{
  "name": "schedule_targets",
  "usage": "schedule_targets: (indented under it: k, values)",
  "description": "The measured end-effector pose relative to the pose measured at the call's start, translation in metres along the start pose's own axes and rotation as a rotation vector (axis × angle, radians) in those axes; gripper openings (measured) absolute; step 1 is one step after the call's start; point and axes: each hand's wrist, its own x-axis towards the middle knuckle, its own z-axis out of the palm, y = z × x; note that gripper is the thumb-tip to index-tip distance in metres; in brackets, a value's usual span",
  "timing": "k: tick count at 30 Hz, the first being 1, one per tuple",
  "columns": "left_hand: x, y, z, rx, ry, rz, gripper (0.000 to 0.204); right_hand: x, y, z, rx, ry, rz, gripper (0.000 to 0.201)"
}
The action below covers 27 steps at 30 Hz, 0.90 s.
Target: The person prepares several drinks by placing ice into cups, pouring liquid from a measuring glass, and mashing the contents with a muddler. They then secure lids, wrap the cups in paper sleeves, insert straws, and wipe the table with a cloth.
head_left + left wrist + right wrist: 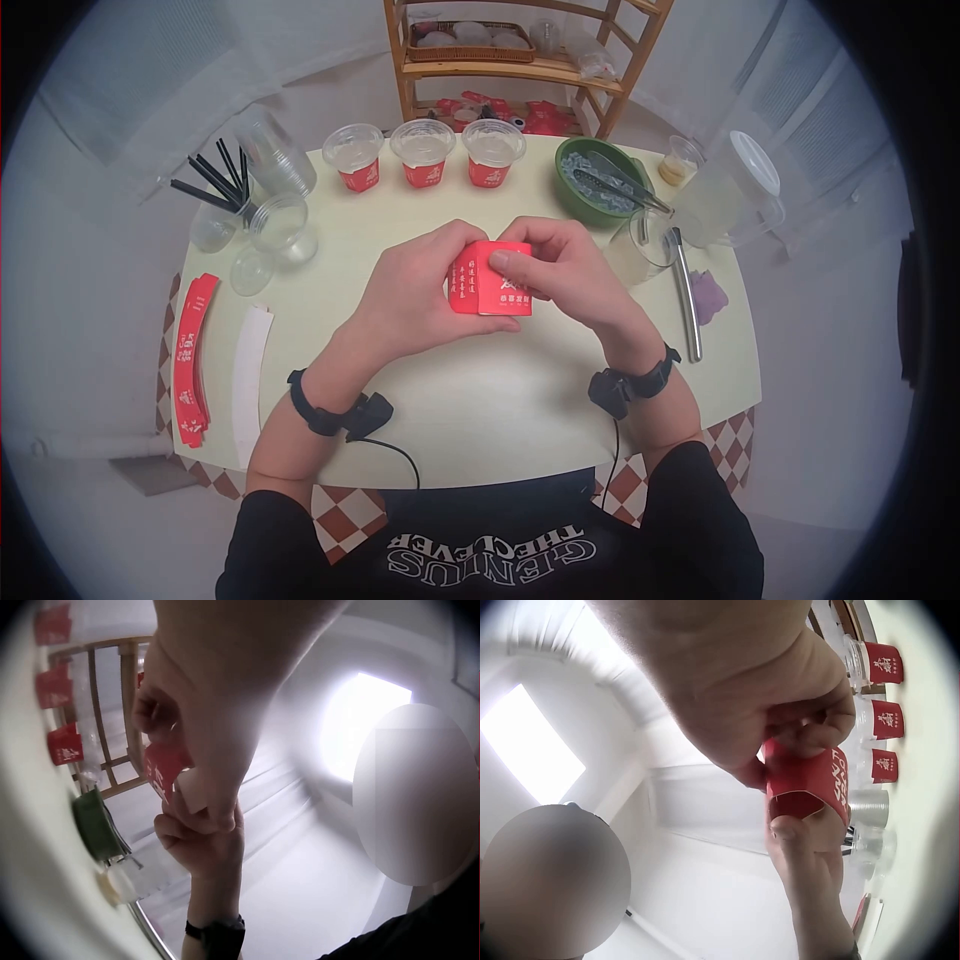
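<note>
A red paper cup sleeve (pixel 512 298) with white lettering is held between both hands above the table's middle. In the right wrist view the sleeve (pixel 810 776) is bent into a hollow ring, one open end showing. My left hand (pixel 415 285) grips it from the left, thumb along the lower edge and fingers at the upper side. From the right, my right hand (pixel 570 268) pinches it, thumb pressed on the printed face. In the left wrist view a pale inner surface (pixel 191 789) of the sleeve shows between the hands.
Three clear cups in red sleeves (pixel 423 172) line the back. Flat red sleeves (pixel 190 370) and a white strip (pixel 250 385) lie left, below clear cups (pixel 285 235) and black straws (pixel 215 180). At right are a green bowl (pixel 575 202), a pitcher (pixel 725 205) and a metal rod (pixel 688 300).
</note>
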Motion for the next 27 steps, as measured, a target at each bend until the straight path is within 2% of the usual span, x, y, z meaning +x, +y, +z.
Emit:
schedule_targets:
  k: [3,8,10,11,12,13,15,17,18,19,20,21,23,24,26,27]
  values:
    - [0.001,-0.004,0.002,0.003,0.007,0.060,0.075,0.003,0.002,-0.004,0.015,-0.008,0.020,0.018]
    - [0.002,-0.002,-0.007,-0.004,0.010,0.021,0.072,0.001,0.004,-0.012,-0.013,-0.019,0.022,0.021]
    - [0.002,-0.004,-0.010,-0.012,0.032,0.007,0.070,0.003,0.007,-0.016,0.179,0.081,-0.022,0.027]
    - [0.001,-0.007,-0.009,-0.085,0.114,-0.017,0.064,0.003,0.007,-0.014,0.179,0.081,-0.024,0.027]
    - [0.001,-0.010,-0.008,-0.159,0.195,-0.040,0.058,0.004,0.006,-0.010,0.127,0.162,-0.076,0.030]
    - [0.003,-0.014,-0.006,-0.158,0.194,-0.038,0.058,0.004,0.005,-0.006,0.075,0.244,-0.127,0.034]
    - [0.008,-0.019,-0.002,-0.270,0.508,0.120,0.046,0.001,0.003,0.000,-0.003,0.249,-0.133,0.039]
    - [0.009,-0.014,-0.009,-0.301,0.511,0.161,0.039,0.003,0.006,0.006,0.034,0.332,-0.216,0.040]
    - [0.009,-0.006,-0.012,-0.645,0.528,0.065,0.042,0.002,0.004,0.002,0.038,0.336,-0.220,0.040]
    - [0.008,-0.002,-0.014,-0.989,0.537,-0.038,0.049,0.000,0.001,-0.005,0.161,0.304,-0.171,0.039]
    - [0.010,-0.005,-0.016,-0.983,0.533,-0.060,0.060,-0.001,-0.002,-0.011,0.282,0.271,-0.122,0.038]
    - [0.010,-0.008,-0.017,-0.980,0.532,-0.058,0.060,-0.001,-0.003,-0.014,0.283,0.270,-0.124,0.038]
    - [0.007,-0.016,-0.022,-1.228,0.566,-0.129,0.055,-0.001,-0.005,-0.018,0.449,0.261,-0.115,0.034]
    - [0.005,-0.024,-0.026,-1.228,0.564,-0.130,0.055,-0.002,-0.006,-0.020,0.451,0.262,-0.115,0.034]
    - [0.004,-0.043,-0.033,-1.403,0.540,-0.169,0.052,-0.001,-0.008,-0.023,0.581,0.278,-0.184,0.035]
    - [0.004,-0.047,-0.033,-1.403,0.538,-0.169,0.052,-0.002,-0.009,-0.024,0.582,0.279,-0.185,0.035]
